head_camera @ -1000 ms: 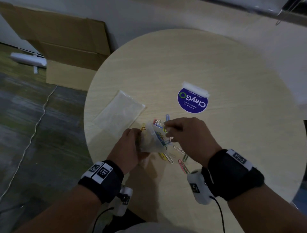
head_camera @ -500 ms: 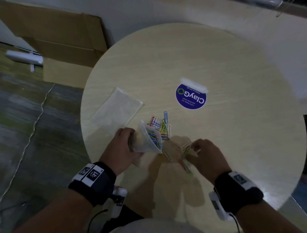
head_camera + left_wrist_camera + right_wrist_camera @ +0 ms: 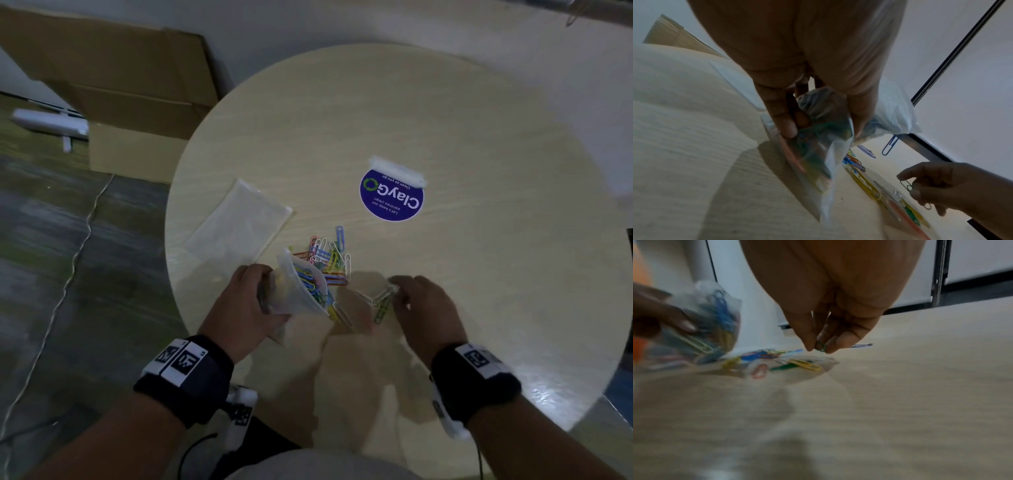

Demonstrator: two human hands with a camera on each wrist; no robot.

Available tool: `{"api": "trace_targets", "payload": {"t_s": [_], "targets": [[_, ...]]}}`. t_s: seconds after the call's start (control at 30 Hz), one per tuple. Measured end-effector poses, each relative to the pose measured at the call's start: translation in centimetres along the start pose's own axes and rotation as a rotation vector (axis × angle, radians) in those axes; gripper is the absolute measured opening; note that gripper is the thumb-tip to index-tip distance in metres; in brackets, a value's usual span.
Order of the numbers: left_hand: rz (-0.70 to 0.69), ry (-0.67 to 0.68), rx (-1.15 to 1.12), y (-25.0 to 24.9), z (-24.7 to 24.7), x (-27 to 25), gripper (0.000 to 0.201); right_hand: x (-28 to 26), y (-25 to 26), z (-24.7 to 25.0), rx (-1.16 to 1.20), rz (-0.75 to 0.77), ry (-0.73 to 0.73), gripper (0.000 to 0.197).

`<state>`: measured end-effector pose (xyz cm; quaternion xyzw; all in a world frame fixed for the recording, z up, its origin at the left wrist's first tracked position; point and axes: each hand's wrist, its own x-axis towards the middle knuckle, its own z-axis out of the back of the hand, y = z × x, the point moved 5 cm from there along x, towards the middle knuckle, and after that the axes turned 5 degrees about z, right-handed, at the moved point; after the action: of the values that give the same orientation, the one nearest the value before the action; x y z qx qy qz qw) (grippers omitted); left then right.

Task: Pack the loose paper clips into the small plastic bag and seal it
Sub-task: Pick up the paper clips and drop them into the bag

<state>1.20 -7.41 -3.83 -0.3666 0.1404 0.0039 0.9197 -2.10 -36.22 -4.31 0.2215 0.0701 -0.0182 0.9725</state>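
Right hand (image 3: 424, 308) pinching paper clip (image 3: 821, 347), bag (image 3: 298, 291) left

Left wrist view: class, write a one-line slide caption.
Left hand grips the clip-filled plastic bag while right hand pinches a green paper clip.

From the head we look steeply down on the round pale wooden table (image 3: 445, 113), forearms entering from the frame's bottom. Our left-wrist view sits close behind the left hand (image 3: 807, 68), looking low across the tabletop. The right-wrist view hangs close behind the right hand (image 3: 830, 293), equally low. All three share the scattered coloured wire paper clips (image 3: 330, 255) mid-frame.
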Motion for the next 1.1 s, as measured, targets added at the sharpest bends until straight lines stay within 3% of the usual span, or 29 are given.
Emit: {"api": "trace_targets", "payload": {"t_s": [0.13, 0.27, 0.5, 0.67, 0.8, 0.93, 1.1], "targets": [[-0.002, -0.013, -0.018, 0.4, 0.2, -0.2, 0.065, 1.2, 0.0, -0.5, -0.042, 0.099, 0.077, 0.016], [0.004, -0.016, -0.019, 0.6, 0.4, -0.5, 0.067, -0.6, 1.8, -1.3, -0.092, 0.158, 0.167, 0.038], [0.011, -0.026, -0.033, 0.7, 0.3, -0.5, 0.068, -1.9, 3.5, -3.7, -0.171, 0.218, 0.145, 0.005], [0.015, -0.009, -0.019, 0.6, 0.2, -0.4, 0.069, -0.1, 4.4, -3.6, -0.214, 0.222, 0.121, 0.007], [0.02, -0.012, -0.019, 0.5, 0.0, -0.4, 0.069, 2.1, 4.6, -2.5, -0.097, 0.141, 0.161, 0.014], [0.014, -0.015, -0.036, 0.2, -0.1, -0.2, 0.069, 2.9, 5.7, 1.0, 0.172, 0.017, -0.001, 0.014], [0.053, -0.013, -0.05, -0.3, -0.3, 0.0, 0.07, 3.2, 9.9, 4.0, 0.379, 0.066, -0.003, 0.021]]}}
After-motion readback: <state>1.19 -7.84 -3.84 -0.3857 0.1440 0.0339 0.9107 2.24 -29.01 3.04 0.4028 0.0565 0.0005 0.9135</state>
